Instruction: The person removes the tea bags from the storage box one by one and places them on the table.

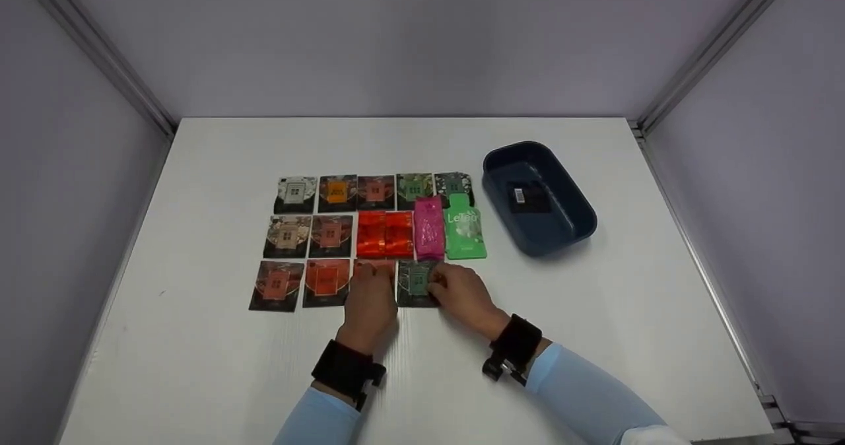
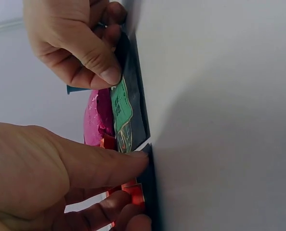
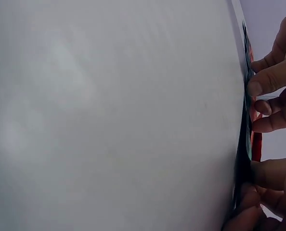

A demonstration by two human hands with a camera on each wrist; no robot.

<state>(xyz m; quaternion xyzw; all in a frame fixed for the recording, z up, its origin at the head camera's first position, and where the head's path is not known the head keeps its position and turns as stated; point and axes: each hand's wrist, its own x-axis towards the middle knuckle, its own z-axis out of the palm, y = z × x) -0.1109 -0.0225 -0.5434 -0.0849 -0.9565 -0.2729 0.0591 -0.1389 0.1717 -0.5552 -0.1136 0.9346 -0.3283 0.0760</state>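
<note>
My left hand (image 1: 371, 308) touches a flat dark packet with a red label (image 1: 386, 270) in the nearest row, covering most of it. Its thumb lies along the packet's near edge in the left wrist view, and the other fingertips rest on top. Just to the right lies a dark packet with a green label (image 1: 416, 278). My right hand (image 1: 465, 294) pinches that packet's right side between thumb and fingers; the left wrist view shows the grip (image 2: 85, 48). Directly beyond are two shiny red packets (image 1: 384, 235), a magenta pouch (image 1: 430, 228) and a green pouch (image 1: 465, 235).
Several dark square packets (image 1: 295, 194) with coloured labels lie in rows on the white table (image 1: 198, 366). At the right stands a dark blue tub (image 1: 573, 234) with one black packet (image 1: 528, 197) inside. Grey panels (image 1: 422, 49) enclose the table at back and sides.
</note>
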